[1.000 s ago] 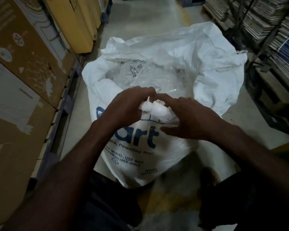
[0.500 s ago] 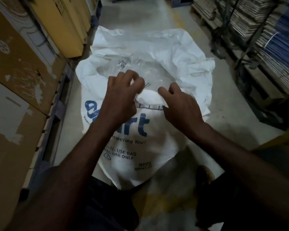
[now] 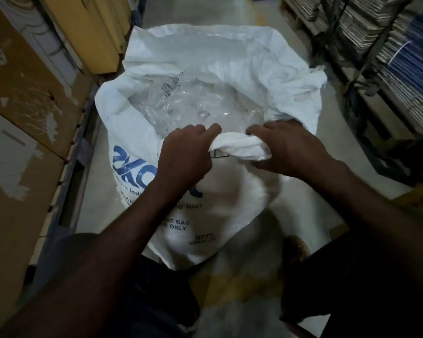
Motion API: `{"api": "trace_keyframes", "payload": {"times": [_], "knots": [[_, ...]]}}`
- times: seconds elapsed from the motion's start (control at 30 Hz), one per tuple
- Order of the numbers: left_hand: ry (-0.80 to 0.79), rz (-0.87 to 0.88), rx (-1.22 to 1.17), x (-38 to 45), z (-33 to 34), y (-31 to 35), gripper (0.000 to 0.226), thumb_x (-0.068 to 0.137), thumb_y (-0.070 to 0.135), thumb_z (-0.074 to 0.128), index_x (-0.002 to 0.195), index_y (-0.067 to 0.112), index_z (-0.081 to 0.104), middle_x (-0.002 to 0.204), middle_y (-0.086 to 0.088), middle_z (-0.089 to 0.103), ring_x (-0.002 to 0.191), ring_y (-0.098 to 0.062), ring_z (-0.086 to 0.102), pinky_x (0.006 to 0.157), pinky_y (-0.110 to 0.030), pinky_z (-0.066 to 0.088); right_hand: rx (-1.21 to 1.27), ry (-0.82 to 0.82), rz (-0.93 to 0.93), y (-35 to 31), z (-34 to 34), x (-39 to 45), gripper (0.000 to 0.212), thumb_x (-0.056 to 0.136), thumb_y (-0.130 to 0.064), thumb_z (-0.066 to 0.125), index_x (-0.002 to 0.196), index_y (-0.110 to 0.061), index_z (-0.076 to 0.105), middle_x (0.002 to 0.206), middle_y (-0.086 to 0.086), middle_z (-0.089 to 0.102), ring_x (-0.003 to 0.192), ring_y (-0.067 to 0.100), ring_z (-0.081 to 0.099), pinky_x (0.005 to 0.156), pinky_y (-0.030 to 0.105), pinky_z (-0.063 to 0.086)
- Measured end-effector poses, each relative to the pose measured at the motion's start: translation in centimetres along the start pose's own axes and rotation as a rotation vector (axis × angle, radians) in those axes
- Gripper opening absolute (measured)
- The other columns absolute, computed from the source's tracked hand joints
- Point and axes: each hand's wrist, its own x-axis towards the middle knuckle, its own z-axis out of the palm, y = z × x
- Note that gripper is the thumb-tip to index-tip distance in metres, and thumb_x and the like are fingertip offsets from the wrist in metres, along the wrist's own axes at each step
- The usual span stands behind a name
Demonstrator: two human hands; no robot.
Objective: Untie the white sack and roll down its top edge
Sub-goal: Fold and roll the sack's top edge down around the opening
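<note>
A large white sack (image 3: 230,203) with blue lettering stands open on the floor in front of me. Crumpled clear plastic (image 3: 193,106) fills its mouth. The near part of its top edge (image 3: 239,145) is bunched into a thick roll. My left hand (image 3: 183,157) grips the left end of that roll, fingers curled over it. My right hand (image 3: 288,147) grips the right end, fingers over the rim. The far rim (image 3: 205,37) stands up wide and loose behind the plastic.
Brown cardboard boxes (image 3: 22,106) and yellow ones (image 3: 91,28) line the left on a pallet. Racks of stacked flat cartons (image 3: 388,45) stand on the right. A narrow strip of grey floor (image 3: 205,8) runs ahead. My foot (image 3: 296,250) is by the sack's base.
My hands have moved apart along the near rim, and the bunched roll between them is wider. The view has shifted closer over the sack's mouth.
</note>
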Motion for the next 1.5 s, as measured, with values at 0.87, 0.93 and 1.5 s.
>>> {"api": "trace_keyframes", "payload": {"times": [0.87, 0.93, 1.5], "knots": [[0.361, 0.208, -0.301, 9.3, -0.3, -0.8, 0.041, 0.076, 0.002, 0.061, 0.111, 0.011, 0.08, 0.1, -0.009, 0.078, 0.095, -0.037, 0.071, 0.082, -0.048, 0.049, 0.143, 0.361, 0.315, -3.0, -6.6, -2.7, 0.022, 0.082, -0.028, 0.076, 0.098, -0.015, 0.071, 0.087, 0.012, 0.073, 0.086, 0.042, 0.07, 0.071, 0.042, 0.054], [0.303, 0.129, -0.245, 7.5, -0.6, -3.6, 0.038, 0.078, 0.005, 0.062, 0.109, 0.017, 0.079, 0.102, -0.003, 0.078, 0.098, -0.035, 0.071, 0.083, -0.048, 0.049, 0.171, 0.365, 0.221, -5.0, -5.4, -1.1, 0.024, 0.082, -0.029, 0.075, 0.101, -0.015, 0.069, 0.09, 0.01, 0.071, 0.085, 0.041, 0.069, 0.072, 0.044, 0.056], [0.05, 0.059, -0.142, 2.0, -1.4, -1.9, 0.03, 0.081, 0.032, 0.079, 0.097, 0.021, 0.056, 0.11, 0.003, 0.057, 0.093, -0.025, 0.055, 0.056, -0.035, 0.042, -0.023, 0.472, 0.083, -5.9, -0.8, 1.2, 0.022, 0.086, -0.02, 0.068, 0.107, -0.022, 0.064, 0.102, 0.004, 0.057, 0.072, 0.032, 0.055, 0.063, 0.038, 0.043]]}}
